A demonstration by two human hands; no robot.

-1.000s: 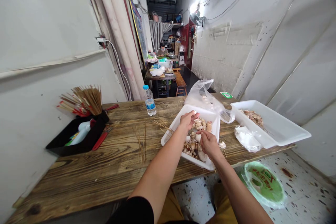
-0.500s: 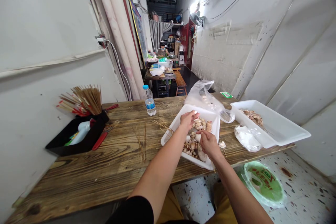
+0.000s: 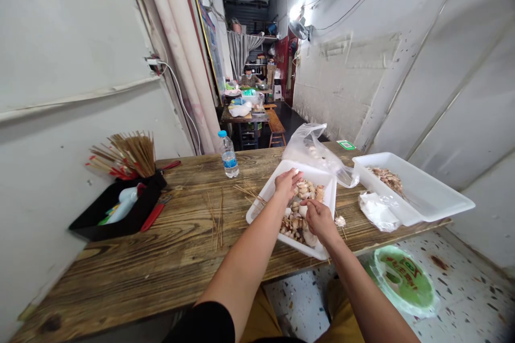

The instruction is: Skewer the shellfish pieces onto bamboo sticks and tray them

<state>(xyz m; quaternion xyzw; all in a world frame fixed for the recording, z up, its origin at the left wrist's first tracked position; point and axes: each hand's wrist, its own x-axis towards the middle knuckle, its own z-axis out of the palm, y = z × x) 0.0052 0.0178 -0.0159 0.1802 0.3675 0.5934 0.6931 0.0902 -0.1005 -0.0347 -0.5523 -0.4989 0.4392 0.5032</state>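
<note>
Along the wooden worktop (image 3: 161, 273) stands a white tray (image 3: 272, 183); over it the left hand (image 3: 287, 182) and right hand (image 3: 319, 217) are apart, fingers bent, any grip indistinct; mushroom pieces (image 3: 308, 190) lie inside, thin skewers (image 3: 250, 192) at its left edge.
</note>
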